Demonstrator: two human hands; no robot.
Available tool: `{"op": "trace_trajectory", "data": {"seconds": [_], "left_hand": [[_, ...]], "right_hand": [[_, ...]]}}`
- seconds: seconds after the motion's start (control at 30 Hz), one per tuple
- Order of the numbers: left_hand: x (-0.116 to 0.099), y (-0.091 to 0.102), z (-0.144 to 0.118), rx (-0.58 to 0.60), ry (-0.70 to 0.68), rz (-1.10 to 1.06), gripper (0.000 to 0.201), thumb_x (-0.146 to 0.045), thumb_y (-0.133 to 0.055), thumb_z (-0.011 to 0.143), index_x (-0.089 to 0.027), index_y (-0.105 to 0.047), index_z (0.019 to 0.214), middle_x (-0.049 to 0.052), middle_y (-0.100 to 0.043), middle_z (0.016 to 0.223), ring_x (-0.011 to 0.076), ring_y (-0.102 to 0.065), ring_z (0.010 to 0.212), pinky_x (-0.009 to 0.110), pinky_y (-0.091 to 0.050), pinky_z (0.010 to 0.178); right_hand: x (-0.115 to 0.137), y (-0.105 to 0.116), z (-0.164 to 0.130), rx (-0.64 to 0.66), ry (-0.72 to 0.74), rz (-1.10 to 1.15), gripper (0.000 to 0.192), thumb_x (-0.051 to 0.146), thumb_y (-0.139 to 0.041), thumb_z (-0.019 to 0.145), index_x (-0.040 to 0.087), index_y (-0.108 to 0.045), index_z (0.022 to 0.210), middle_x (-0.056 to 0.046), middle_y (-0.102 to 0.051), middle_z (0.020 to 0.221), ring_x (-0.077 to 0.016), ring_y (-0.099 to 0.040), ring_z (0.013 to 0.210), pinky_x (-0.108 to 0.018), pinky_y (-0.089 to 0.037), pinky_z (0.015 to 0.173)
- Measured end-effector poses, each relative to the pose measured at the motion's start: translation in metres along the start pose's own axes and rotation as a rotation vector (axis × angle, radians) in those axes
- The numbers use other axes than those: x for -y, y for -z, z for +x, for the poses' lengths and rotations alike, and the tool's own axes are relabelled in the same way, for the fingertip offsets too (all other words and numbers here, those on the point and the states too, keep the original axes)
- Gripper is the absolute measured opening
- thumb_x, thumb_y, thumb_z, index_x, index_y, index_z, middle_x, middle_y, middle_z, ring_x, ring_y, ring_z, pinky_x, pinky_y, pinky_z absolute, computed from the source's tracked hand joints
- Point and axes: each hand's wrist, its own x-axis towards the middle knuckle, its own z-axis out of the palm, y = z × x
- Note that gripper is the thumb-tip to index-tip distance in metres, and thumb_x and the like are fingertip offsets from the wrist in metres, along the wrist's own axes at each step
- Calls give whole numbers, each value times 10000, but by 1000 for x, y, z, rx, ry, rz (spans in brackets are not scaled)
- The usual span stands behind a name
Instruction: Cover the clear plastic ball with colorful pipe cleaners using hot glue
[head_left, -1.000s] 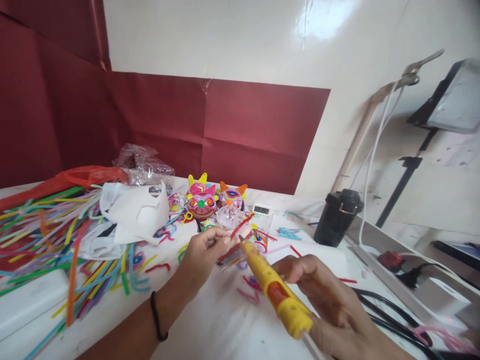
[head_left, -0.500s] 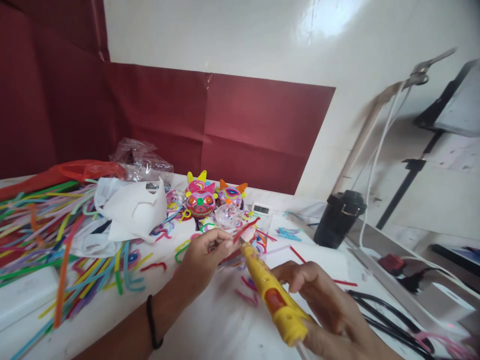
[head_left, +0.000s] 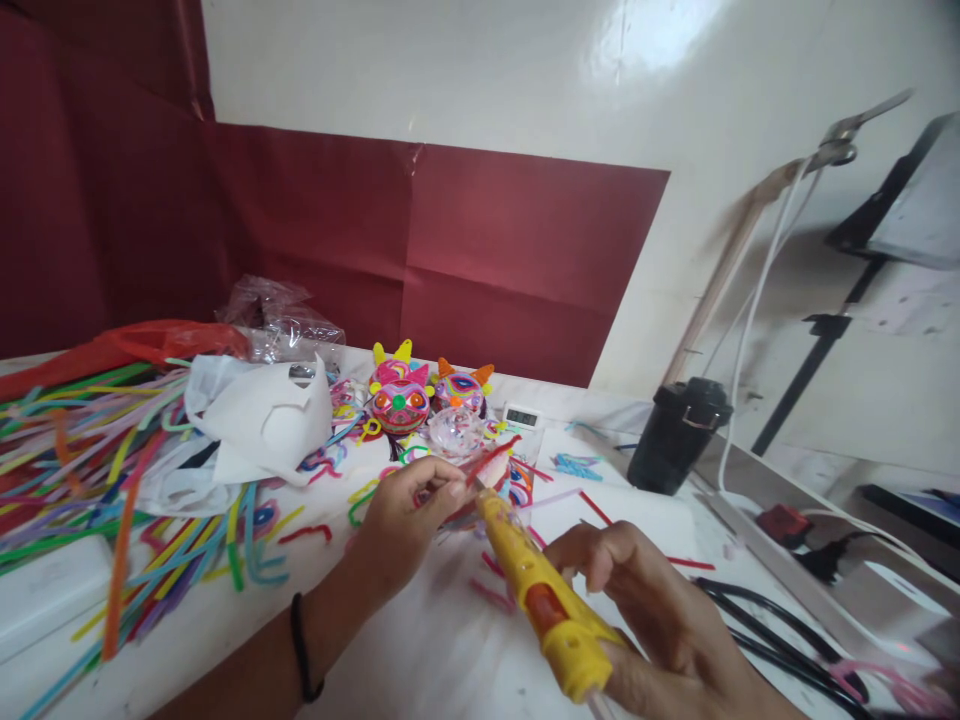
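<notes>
Bare white table (head_left: 450, 650) is lying just below both hands, while a heap of coloured strips (head_left: 112, 470) is crowding the space well left of the left hand (head_left: 409, 515) and black cables (head_left: 772, 625) are running close by the right hand (head_left: 660, 620). Since the earlier frames the hands are barely shifting. The left hand is pinching a thin red strip (head_left: 491, 458); the right is gripping a yellow glue gun (head_left: 540, 595) with an orange band, its tip touching the strip between the hands.
</notes>
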Motion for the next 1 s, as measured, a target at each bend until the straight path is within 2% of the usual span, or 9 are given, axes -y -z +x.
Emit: {"op": "trace_trajectory", "data": {"seconds": [0.3, 0.6, 1.0], "left_hand": [[-3, 0, -1, -15, -42, 79, 126, -280, -584, 730, -180, -653, 698, 15, -635, 673, 174, -569, 647, 252, -440, 606], [-4, 1, -1, 7, -61, 138, 147, -274, -540, 773, -169, -634, 730, 10, -633, 706, 167, -583, 692, 246, -441, 635], [-2, 1, -1, 15, -60, 130, 144, -273, -536, 784, -172, -630, 741, 13, -637, 729, 171, -588, 723, 255, -443, 670]], "right_hand": [[1, 0, -3, -39, -30, 34, 181, 329, -604, 863, 281, -432, 894, -27, -592, 980, -176, -579, 865, -253, -469, 672], [2, -1, -5, -48, -99, 79, 257, 371, -619, 850, 267, -383, 848, -40, -591, 997, -217, -577, 929, -289, -443, 682], [1, -1, -3, -82, -51, 91, 280, 360, -646, 833, 263, -383, 837, -40, -598, 974, -205, -575, 889, -264, -442, 636]]}}
